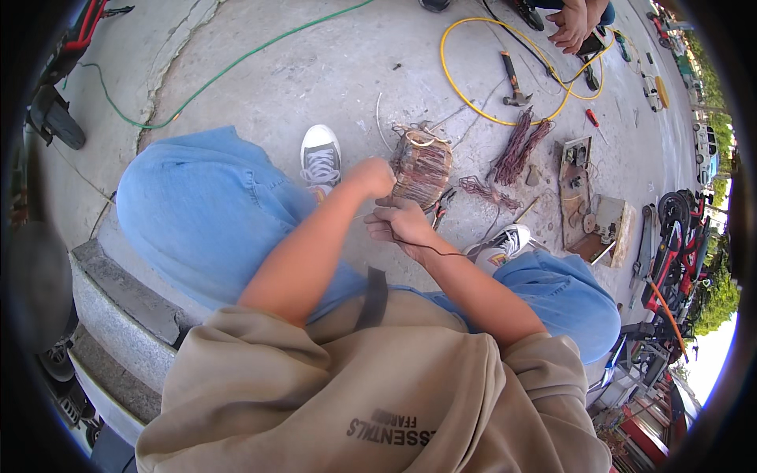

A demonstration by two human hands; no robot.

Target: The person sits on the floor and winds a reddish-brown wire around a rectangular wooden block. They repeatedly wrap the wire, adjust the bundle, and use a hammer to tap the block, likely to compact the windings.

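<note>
On the ground between my feet sits a block wound with reddish-brown wire [424, 169], like a transformer coil, with pale cord at its far end. My left hand [373, 178] is closed at its left side; whatever its fingers hold is hidden. My right hand [404, 224] is at the coil's near end, fingers bent together around a thin dark wire [445, 252], which trails across the wrist toward my right shoe. Red-handled pliers [441, 206] lie beside the coil, partly covered.
Bundles of reddish wire [520, 154], a hammer [514, 83], a yellow hose [448, 67] and a red screwdriver [593, 118] lie on the concrete. An opened metal housing [607, 225] stands at right. Another person's hands [574, 27] appear at the far right. A green hose [236, 65] crosses the far left.
</note>
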